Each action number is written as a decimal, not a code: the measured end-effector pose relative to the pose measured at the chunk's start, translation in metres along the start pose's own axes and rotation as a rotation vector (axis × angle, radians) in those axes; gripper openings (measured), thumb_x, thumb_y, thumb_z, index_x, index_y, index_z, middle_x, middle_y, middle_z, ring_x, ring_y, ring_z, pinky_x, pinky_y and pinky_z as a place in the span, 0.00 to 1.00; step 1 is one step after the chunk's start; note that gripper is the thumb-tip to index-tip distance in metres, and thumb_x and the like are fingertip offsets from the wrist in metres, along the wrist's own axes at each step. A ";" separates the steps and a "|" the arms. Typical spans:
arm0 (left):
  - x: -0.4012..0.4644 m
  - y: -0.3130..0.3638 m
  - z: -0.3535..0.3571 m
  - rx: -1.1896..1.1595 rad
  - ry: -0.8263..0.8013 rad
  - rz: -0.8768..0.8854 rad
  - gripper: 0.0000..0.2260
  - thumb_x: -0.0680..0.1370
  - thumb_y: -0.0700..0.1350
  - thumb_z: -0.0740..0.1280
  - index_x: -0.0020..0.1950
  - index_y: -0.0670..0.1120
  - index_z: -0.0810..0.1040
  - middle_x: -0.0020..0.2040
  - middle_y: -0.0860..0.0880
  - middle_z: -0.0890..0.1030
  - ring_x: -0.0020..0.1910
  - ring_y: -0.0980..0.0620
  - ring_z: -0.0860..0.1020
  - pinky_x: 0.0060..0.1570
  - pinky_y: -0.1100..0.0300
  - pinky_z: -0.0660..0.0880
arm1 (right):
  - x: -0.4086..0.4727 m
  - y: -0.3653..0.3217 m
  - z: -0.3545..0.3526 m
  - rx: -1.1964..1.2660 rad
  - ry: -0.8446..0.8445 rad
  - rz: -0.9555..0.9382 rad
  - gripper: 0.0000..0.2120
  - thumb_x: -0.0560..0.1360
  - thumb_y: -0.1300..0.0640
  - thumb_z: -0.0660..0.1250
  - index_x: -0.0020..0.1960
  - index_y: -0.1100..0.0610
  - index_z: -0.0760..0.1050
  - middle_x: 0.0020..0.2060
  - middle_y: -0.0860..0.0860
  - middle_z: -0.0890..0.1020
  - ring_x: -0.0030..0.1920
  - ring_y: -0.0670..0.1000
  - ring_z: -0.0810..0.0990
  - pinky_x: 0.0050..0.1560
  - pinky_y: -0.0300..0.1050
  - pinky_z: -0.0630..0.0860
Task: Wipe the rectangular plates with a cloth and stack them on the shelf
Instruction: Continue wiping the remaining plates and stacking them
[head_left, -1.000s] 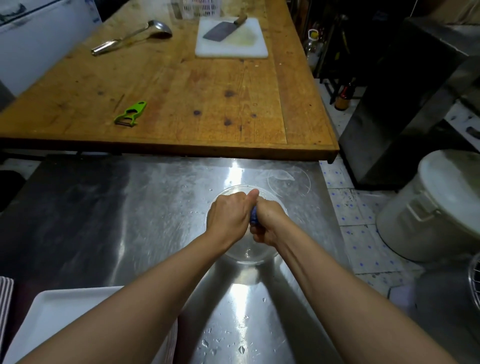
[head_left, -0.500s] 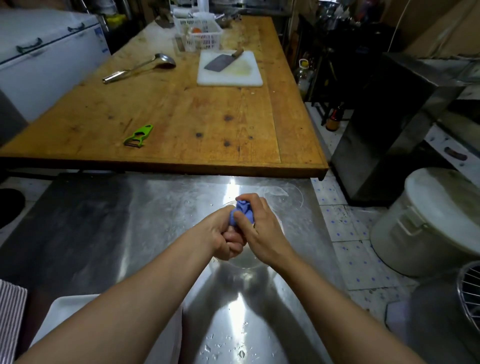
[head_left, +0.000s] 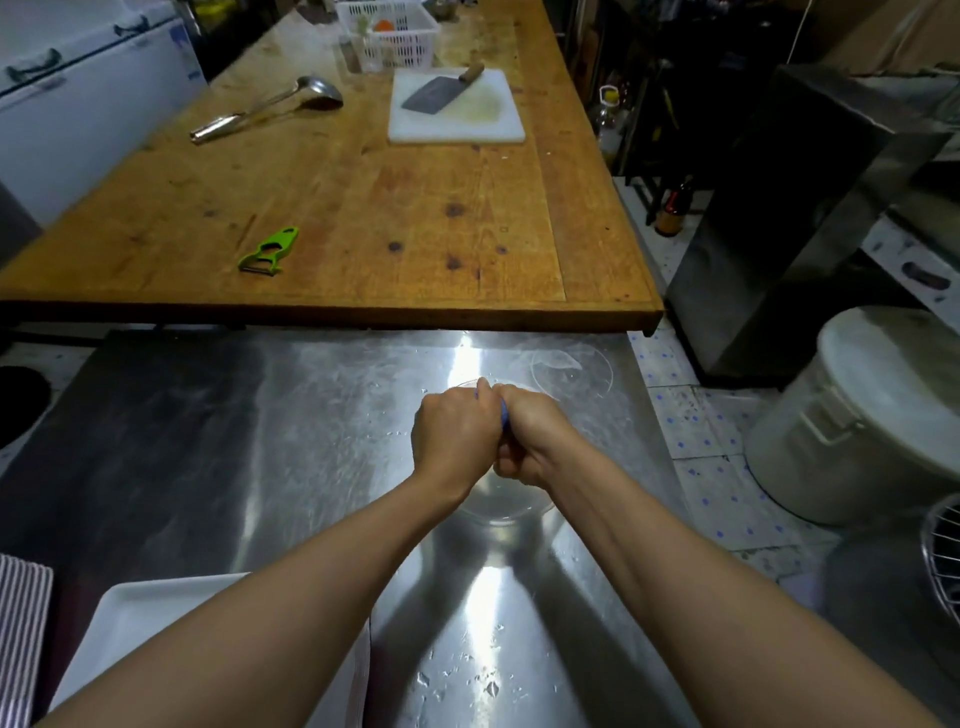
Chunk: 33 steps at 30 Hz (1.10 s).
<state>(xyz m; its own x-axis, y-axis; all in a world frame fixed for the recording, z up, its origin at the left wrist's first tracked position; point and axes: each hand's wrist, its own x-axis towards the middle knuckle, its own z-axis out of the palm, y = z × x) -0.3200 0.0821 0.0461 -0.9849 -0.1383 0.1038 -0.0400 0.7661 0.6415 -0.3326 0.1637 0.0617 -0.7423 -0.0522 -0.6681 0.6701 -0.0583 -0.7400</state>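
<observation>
My left hand (head_left: 453, 434) and my right hand (head_left: 535, 441) are pressed together in fists over a clear glass bowl (head_left: 498, 506) on the steel counter (head_left: 260, 441). Both grip a blue cloth (head_left: 503, 413); only a thin strip of it shows between the fists. A white rectangular plate (head_left: 140, 618) lies at the counter's near left corner, partly under my left forearm. A striped plate edge (head_left: 21, 634) shows at the far left.
Beyond the counter stands a wooden table (head_left: 363, 197) with a green peeler (head_left: 269, 250), a ladle (head_left: 270, 109), a white cutting board (head_left: 457, 111) with a cleaver (head_left: 439, 91), and a white basket (head_left: 389, 36). A white lidded bucket (head_left: 872, 415) stands on the floor at right.
The hands have turned against each other: the cloth bulged out on top half a second ago and is now squeezed almost out of sight between the fists. The view has tilted slightly.
</observation>
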 end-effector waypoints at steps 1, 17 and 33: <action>0.002 -0.002 0.000 0.045 -0.032 0.076 0.26 0.79 0.46 0.41 0.46 0.38 0.77 0.38 0.41 0.80 0.38 0.42 0.77 0.38 0.57 0.68 | 0.002 0.001 -0.001 0.006 0.001 0.036 0.13 0.72 0.63 0.56 0.30 0.54 0.65 0.17 0.49 0.62 0.16 0.45 0.57 0.21 0.30 0.55; 0.007 -0.018 0.022 0.229 -0.087 0.237 0.30 0.77 0.52 0.44 0.29 0.39 0.78 0.26 0.42 0.78 0.25 0.43 0.76 0.32 0.55 0.73 | 0.021 0.015 -0.014 0.006 -0.030 0.201 0.23 0.71 0.65 0.50 0.18 0.52 0.57 0.16 0.48 0.58 0.16 0.44 0.54 0.25 0.30 0.52; 0.008 -0.011 0.020 0.175 -0.109 0.155 0.27 0.77 0.53 0.43 0.40 0.39 0.77 0.40 0.38 0.80 0.42 0.38 0.77 0.41 0.53 0.70 | 0.015 0.007 -0.019 0.018 0.002 0.117 0.14 0.78 0.57 0.56 0.33 0.54 0.66 0.21 0.50 0.64 0.21 0.46 0.59 0.23 0.33 0.57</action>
<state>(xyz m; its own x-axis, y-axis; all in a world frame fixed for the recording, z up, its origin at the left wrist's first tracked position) -0.3302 0.0849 0.0247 -0.9935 0.0499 0.1019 0.0932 0.8712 0.4820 -0.3386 0.1813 0.0448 -0.6591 -0.0579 -0.7498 0.7519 -0.0696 -0.6555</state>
